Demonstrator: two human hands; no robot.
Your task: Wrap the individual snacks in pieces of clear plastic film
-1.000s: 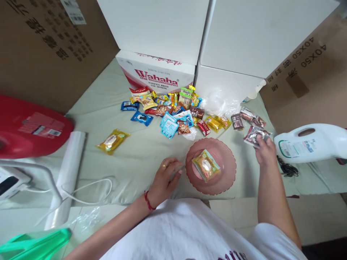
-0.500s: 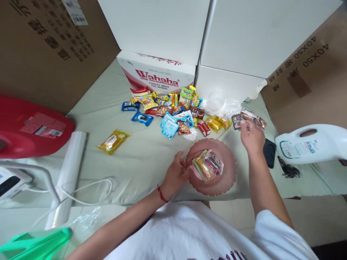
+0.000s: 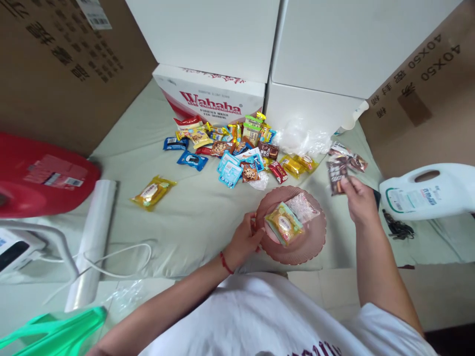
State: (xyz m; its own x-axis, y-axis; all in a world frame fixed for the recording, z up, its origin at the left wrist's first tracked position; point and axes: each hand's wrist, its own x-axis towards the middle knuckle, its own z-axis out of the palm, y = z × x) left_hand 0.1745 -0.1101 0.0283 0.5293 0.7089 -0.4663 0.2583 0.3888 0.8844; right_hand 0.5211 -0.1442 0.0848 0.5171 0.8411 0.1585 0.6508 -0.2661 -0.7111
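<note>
A pink plate (image 3: 311, 247) lies on the pale green cloth in front of me. On it rest a yellow snack packet (image 3: 284, 223) and a shiny clear-wrapped packet (image 3: 303, 207). My left hand (image 3: 243, 242) is closed on the plate's left rim. To the right of the plate, my right hand (image 3: 358, 200) pinches a brown chocolate packet (image 3: 336, 177) and holds it above the cloth. A few similar brown packets (image 3: 347, 155) lie just beyond it.
A heap of mixed snack packets (image 3: 237, 148) lies before the Wahaha box (image 3: 210, 99) and white boxes. A lone yellow packet (image 3: 153, 191) sits left. A white jug (image 3: 426, 193), red jug (image 3: 40, 173), plastic roll (image 3: 91, 237), cable and keys surround the area.
My right hand dropped a shiny packet on the plate, reached to the brown packets at the right and lifted one. My left hand moved to the plate's rim and stayed there.
</note>
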